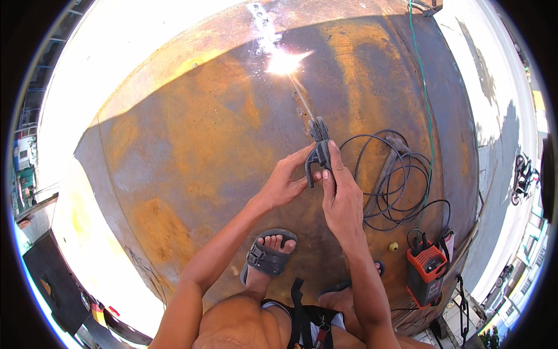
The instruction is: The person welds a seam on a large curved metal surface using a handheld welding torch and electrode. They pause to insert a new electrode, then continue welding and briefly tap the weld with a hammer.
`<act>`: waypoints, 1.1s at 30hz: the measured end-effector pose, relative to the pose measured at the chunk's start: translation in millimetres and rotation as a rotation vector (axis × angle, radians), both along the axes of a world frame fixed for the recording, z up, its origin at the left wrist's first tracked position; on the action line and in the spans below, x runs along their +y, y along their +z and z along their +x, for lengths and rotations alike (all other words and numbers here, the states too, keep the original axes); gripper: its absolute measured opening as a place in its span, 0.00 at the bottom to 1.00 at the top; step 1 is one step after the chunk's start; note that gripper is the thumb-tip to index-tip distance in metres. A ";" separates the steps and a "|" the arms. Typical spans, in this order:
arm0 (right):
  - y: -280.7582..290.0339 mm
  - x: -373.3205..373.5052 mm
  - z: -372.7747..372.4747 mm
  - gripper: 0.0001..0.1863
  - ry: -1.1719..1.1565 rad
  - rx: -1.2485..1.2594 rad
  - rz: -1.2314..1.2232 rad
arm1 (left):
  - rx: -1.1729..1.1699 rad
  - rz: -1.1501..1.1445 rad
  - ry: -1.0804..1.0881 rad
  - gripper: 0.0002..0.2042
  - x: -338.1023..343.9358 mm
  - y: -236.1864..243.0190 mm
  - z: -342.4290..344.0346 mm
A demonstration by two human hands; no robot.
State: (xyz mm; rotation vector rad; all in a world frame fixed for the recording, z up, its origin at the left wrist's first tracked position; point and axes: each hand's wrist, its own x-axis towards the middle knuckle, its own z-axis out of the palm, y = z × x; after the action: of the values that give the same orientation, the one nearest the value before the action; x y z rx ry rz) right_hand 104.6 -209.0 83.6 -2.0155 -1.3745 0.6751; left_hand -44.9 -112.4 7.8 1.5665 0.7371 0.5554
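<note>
Right hand [344, 195] clasping an electrode holder [321, 152], left hand [286, 180] gripping its underside; the electrode [303, 100] burns toward the far edge of the rusted steel plate [203, 151]. A short arc [283, 63] and steady travel should serve best.

Off to my right I see a green cord [427, 99], a small yellow thing [393, 246], a black chain [463, 308] and, farther out, a motorbike [521, 177].

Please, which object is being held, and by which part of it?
A black electrode holder is held by its handle with the right hand; the left hand touches it around the curved lever, its exact grip partly hidden.
</note>
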 end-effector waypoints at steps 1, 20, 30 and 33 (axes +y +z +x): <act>0.6 0.5 -0.6 0.33 0.000 0.008 -0.003 | 0.010 0.001 0.004 0.36 -0.1 0.9 -0.9; -0.1 -25.2 5.2 0.56 0.013 0.016 -0.001 | 0.253 0.137 -0.190 0.39 -18.3 8.3 -8.9; 1.5 -18.4 5.8 0.56 0.005 0.006 0.022 | 0.201 0.083 -0.151 0.37 -18.1 11.4 -5.6; 2.2 -13.6 6.5 0.54 0.000 0.024 0.032 | 0.222 0.081 -0.142 0.37 -14.8 14.5 -3.4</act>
State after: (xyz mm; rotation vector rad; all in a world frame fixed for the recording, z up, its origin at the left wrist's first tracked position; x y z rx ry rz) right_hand 111.1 -222.5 85.7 -1.9763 -1.3638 0.6710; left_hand -48.3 -127.3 22.3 1.7599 0.7694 0.3126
